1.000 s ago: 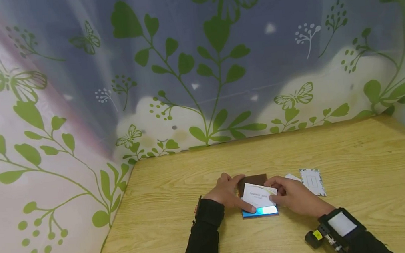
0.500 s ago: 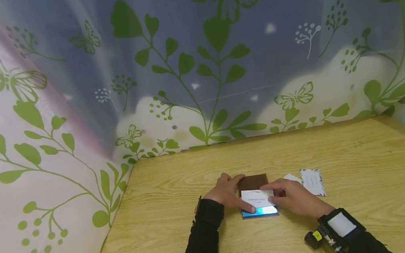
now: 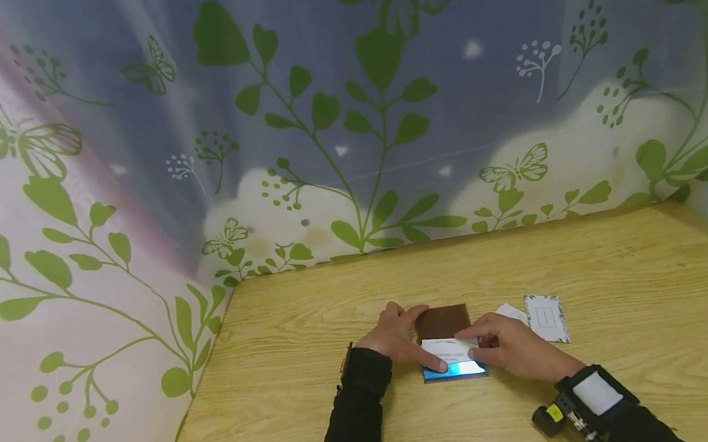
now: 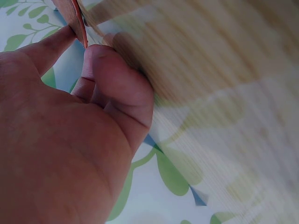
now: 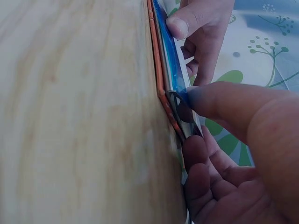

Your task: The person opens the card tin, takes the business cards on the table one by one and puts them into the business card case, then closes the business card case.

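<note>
A brown card holder (image 3: 441, 320) lies opened flat on the wooden table, with a shiny blue strip (image 3: 468, 368) across its near part. A white printed business card (image 3: 446, 348) sits mostly down behind that strip, its upper part still showing. My left hand (image 3: 396, 337) grips the holder's left side, thumb pressed on the blue strip and fingers at the edge. With thumb and fingers, my right hand (image 3: 511, 345) pinches the card at its right side. The right wrist view shows the holder's orange edge (image 5: 156, 60) and my right thumb (image 5: 205, 99) on the card's side.
Right of the holder lies a white card with a leafy border (image 3: 547, 318). Another white card (image 3: 511, 311) is partly hidden behind my right hand. A patterned curtain (image 3: 319, 112) hangs along the table's back and left edges.
My right hand has straightened the tilted business card and slid it down toward me, behind the blue strip; more brown holder shows above it. My left hand has stayed put.
</note>
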### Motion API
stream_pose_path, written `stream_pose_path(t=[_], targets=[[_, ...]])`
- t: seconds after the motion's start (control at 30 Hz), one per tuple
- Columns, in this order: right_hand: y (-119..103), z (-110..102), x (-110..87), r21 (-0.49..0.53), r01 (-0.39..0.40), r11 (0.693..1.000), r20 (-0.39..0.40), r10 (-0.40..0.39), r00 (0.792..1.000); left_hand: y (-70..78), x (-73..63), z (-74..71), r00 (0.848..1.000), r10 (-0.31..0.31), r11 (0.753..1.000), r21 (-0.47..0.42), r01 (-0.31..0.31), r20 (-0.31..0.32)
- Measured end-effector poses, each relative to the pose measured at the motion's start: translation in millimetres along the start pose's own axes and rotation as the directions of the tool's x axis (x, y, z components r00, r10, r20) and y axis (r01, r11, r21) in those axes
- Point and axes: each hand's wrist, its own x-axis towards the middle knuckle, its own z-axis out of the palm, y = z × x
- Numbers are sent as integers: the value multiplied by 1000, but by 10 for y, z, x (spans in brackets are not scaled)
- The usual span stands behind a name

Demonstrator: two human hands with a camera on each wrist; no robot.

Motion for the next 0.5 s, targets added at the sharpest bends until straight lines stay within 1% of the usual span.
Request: stream_pose_path(t=[0.23,0.5], targets=[[6,9,-15,14,7,1000,3,-7,1000,-3,-11,-6,1000,4,1000,-8,-4,4],[32,10,-15,37,-39,999,30,38,999,0,-9,-10,1000,6,1000,-10,-6,8]])
